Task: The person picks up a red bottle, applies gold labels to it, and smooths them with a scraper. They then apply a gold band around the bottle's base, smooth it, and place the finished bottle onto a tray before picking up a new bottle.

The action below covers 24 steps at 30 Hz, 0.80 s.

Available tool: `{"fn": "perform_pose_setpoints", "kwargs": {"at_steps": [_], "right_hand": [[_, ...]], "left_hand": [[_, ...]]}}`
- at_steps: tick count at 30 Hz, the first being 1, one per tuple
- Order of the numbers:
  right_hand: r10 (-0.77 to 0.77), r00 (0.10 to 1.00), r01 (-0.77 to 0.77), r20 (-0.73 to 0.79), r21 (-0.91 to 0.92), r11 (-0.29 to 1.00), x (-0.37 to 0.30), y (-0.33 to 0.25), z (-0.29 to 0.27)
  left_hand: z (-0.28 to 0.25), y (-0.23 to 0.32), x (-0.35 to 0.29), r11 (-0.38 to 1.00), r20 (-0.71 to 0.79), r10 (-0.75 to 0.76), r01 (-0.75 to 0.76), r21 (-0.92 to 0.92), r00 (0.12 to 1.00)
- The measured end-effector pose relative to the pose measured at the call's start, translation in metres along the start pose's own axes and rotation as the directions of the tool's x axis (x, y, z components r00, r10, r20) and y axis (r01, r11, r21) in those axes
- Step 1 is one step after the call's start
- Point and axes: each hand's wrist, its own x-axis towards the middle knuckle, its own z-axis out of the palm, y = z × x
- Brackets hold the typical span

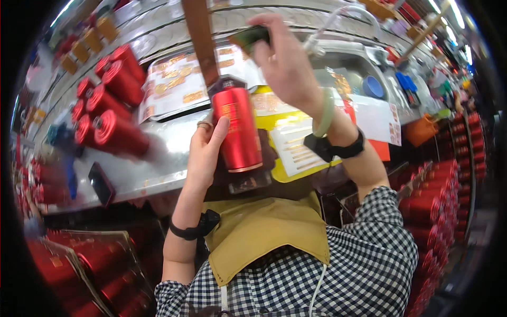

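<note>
My left hand grips a red cylindrical can with a dark top, held upright above the edge of a steel table. A brown strip of tape runs from the can's top upward and out of the frame. My right hand is raised above the can, closed on a small dark tape dispenser. That wrist wears a pale green bangle and a black band.
Several red cans lie stacked on the table at the left. Sheets of gold labels and yellow and white papers cover the table's middle. A small dark box sits at the table's near edge. More red cans fill boxes at both sides.
</note>
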Motion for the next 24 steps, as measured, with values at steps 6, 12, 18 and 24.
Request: {"fn": "perform_pose_setpoints", "kwargs": {"at_steps": [6,12,18,24], "right_hand": [[0.276,0.944,-0.291,0.180,0.056,0.955,-0.027,-0.051,-0.025],[0.469,0.872,-0.462,0.139,-0.085,0.883,-0.090,-0.052,-0.097],[0.470,0.867,-0.442,0.163,-0.184,0.878,-0.158,-0.079,-0.182],[0.505,0.728,-0.674,-0.465,-0.623,0.397,-0.234,-0.192,-0.265]], "left_hand": [[0.008,-0.011,-0.009,0.990,0.114,-0.074,0.086,-0.111,0.991],[0.029,-0.032,-0.028,0.999,0.364,0.029,-0.013,-0.047,0.931],[0.090,-0.052,-0.009,0.948,0.702,0.113,-0.289,0.137,0.703],[0.094,-0.070,0.048,0.744,0.615,0.563,-0.662,-0.087,0.552]]}}
